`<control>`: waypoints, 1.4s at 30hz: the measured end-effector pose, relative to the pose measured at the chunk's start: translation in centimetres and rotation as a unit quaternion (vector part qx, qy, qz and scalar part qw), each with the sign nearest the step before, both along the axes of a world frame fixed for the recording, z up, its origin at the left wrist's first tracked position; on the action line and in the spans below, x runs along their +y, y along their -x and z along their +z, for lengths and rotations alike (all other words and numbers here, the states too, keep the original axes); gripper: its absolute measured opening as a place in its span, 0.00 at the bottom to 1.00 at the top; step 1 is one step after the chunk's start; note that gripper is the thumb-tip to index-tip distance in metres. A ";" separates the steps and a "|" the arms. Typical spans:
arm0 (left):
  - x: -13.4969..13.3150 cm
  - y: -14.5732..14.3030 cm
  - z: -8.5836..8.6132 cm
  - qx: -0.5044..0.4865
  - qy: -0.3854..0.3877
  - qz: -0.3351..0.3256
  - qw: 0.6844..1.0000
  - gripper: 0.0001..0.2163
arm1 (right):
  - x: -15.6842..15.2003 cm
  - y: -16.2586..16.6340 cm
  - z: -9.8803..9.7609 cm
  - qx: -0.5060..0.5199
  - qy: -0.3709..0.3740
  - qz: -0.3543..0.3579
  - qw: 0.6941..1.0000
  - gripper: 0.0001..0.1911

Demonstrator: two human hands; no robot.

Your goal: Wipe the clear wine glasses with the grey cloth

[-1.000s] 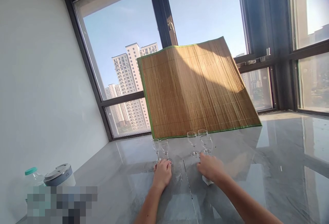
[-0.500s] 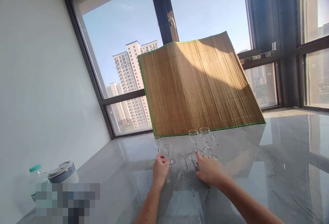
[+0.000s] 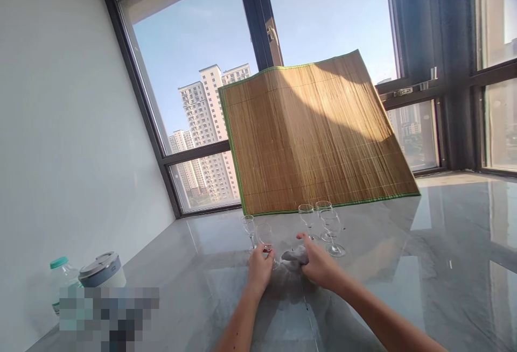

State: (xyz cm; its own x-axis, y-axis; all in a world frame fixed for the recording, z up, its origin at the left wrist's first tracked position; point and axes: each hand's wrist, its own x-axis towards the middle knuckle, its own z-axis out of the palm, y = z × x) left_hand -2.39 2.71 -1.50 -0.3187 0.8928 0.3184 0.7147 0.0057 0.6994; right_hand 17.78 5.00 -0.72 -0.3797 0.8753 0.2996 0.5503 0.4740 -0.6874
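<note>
My left hand (image 3: 260,267) has its fingers closed at the stem of a small clear wine glass (image 3: 264,232), whose bowl stands above them. Just behind it on the left is a second wine glass (image 3: 249,225). A crumpled grey cloth (image 3: 295,255) is gripped in my right hand (image 3: 318,264), one finger pointing out toward the window. Beyond that hand three more stand close together: a left glass (image 3: 306,215), a back glass (image 3: 323,210) and a front glass (image 3: 331,225). My hand covers part of the left one's foot.
A bamboo mat (image 3: 319,136) with green edging leans against the window behind the glasses. On the glossy grey marble surface (image 3: 194,298), at the left, are a bottle with a teal cap (image 3: 60,263) and a lidded cup (image 3: 103,271). Blurred blocks hide what is before them.
My left hand has shifted right, its fingers now at the nearer glass's stem. My right hand has moved left with the cloth, away from the three glasses, uncovering the front one's foot.
</note>
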 end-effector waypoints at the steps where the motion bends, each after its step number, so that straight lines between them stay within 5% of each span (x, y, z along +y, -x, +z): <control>1: -0.1 -0.2 0.1 0.009 -0.013 -0.013 1.000 0.10 | 0.1 0.0 0.2 0.012 -0.009 -0.015 1.000 0.38; 5: -1.0 -0.8 0.6 0.094 -0.066 -0.047 0.992 0.11 | 0.0 0.2 1.0 0.055 -0.051 -0.035 0.997 0.33; 13: -2.0 -1.4 0.7 0.279 -0.087 -0.020 0.956 0.15 | -1.4 0.8 1.4 0.096 -0.179 0.086 0.975 0.32; 16: -2.2 -2.0 0.8 0.342 -0.094 -0.031 0.935 0.14 | -1.2 0.4 1.5 0.058 -0.224 0.041 0.972 0.35; 21: -2.5 -2.1 1.0 0.316 -0.109 -0.054 0.941 0.17 | -0.1 -1.1 2.4 -0.023 -0.267 -0.088 0.960 0.35; 25: -2.5 -1.8 0.9 0.295 -0.100 -0.025 0.950 0.16 | 0.1 -1.5 2.7 -0.093 -0.235 -0.113 0.961 0.32; 30: -2.6 -1.9 1.0 0.313 -0.083 -0.026 0.946 0.14 | 0.0 -1.3 2.2 -0.104 -0.207 -0.030 0.972 0.35; 42: -3.1 -1.4 1.6 0.312 -0.094 -0.019 0.945 0.15 | -1.2 -1.2 3.2 0.110 0.001 0.146 0.983 0.34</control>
State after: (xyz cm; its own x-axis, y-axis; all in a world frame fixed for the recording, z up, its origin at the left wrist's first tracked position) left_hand -1.03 -0.40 0.12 0.0142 0.8089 0.5878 0.9855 -0.1108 0.1287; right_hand 19.01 3.75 2.45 -0.5409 0.7397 0.4004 0.2288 0.5875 -0.7762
